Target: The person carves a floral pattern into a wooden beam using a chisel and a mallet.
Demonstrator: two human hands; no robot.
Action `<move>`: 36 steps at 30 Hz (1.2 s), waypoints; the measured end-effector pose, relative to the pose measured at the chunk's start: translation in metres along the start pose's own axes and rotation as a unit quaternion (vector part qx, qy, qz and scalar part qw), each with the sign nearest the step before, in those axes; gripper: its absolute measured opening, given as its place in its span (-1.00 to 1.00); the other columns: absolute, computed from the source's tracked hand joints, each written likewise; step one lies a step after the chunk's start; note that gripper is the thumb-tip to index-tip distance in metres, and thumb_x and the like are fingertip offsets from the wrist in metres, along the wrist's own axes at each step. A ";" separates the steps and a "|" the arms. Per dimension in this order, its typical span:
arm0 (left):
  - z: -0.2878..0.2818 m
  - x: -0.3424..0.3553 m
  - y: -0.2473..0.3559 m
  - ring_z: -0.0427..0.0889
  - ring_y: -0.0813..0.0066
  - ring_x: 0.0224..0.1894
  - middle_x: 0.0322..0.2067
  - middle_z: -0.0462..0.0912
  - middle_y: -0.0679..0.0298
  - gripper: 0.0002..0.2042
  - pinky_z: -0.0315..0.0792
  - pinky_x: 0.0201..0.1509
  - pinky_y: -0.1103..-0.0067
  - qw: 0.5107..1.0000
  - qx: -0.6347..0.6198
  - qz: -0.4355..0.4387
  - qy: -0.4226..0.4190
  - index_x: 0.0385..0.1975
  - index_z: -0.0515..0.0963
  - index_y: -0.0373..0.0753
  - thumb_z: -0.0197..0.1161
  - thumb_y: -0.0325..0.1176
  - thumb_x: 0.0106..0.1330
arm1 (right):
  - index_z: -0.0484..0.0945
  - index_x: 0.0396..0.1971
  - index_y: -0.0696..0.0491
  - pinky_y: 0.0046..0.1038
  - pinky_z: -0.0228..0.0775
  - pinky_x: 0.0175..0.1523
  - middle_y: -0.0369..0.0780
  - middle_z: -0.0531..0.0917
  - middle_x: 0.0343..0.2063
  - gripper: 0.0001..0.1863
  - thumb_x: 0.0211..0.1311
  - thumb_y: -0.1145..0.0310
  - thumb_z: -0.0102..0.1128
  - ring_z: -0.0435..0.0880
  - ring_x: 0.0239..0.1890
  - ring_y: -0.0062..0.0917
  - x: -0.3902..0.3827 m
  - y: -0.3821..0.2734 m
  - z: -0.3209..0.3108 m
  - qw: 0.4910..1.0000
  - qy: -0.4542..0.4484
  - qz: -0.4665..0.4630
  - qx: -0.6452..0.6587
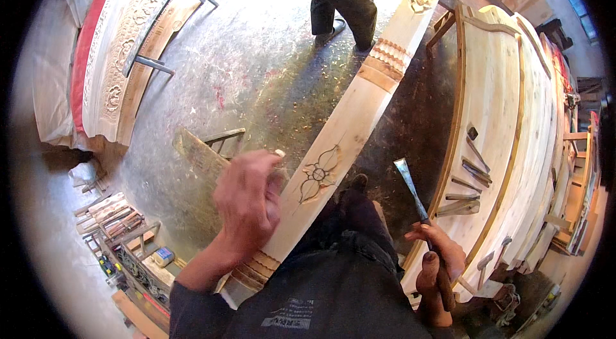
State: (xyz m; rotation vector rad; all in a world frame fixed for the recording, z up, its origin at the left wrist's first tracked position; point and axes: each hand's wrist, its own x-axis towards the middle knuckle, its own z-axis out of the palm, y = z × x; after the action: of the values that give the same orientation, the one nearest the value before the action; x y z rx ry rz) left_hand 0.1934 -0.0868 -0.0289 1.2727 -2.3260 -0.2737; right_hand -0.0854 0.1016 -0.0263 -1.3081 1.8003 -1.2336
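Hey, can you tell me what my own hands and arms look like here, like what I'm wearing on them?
Your left hand and right hand are bare, with no gloves visible. A plain dark sleeve stops short of your left wrist. Your dark top carries a pale printed marking.

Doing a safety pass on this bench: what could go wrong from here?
1. The long chisel with a flared steel blade has a bare edge; swung across, the right hand might cut the left hand beside the long pale wooden beam.
2. The dark slender hand tools lie loose on the curved pale wooden panel; a bump could knock them off.
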 end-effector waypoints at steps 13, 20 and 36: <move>-0.048 -0.049 0.006 0.81 0.26 -0.37 -0.37 0.79 0.20 -0.76 0.66 -0.31 0.40 0.932 -0.325 0.092 -0.129 -0.12 0.74 -0.22 0.54 -0.41 0.22 | 0.68 0.07 0.23 -0.33 0.71 -0.03 -0.06 0.85 -0.24 -0.61 0.33 0.35 0.45 0.90 -0.21 -0.34 0.023 -0.026 -0.003 0.995 0.053 0.026 -0.081; -0.061 -0.071 -0.007 0.85 0.18 -0.29 -0.33 0.83 0.12 -0.75 0.71 -0.22 0.40 0.943 -0.307 0.000 -0.130 -0.16 0.77 -0.22 0.61 -0.41 0.18 | 0.69 -0.10 0.17 -0.16 0.59 0.18 0.08 0.75 0.04 -0.76 0.40 0.31 0.33 0.78 0.08 -0.04 0.076 -0.050 -0.001 0.929 0.104 -0.202 -0.292; -0.054 -0.111 0.030 0.57 0.16 0.37 0.38 0.51 -0.04 -0.02 0.46 0.47 0.24 0.636 -0.645 -0.424 0.012 0.54 0.20 -0.27 0.67 -0.17 0.17 | 0.56 0.09 0.33 -0.43 0.45 -0.34 -0.19 0.56 -0.42 -0.54 0.30 0.33 0.22 0.64 -0.39 -0.46 0.083 -0.136 0.231 0.868 -0.176 -0.465 0.012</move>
State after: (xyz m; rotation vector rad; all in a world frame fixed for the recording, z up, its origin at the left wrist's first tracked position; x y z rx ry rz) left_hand 0.2486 0.0245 -0.0044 1.2647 -0.6917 -1.7678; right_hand 0.1363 -0.0660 0.0110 -2.3331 0.8575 -1.3134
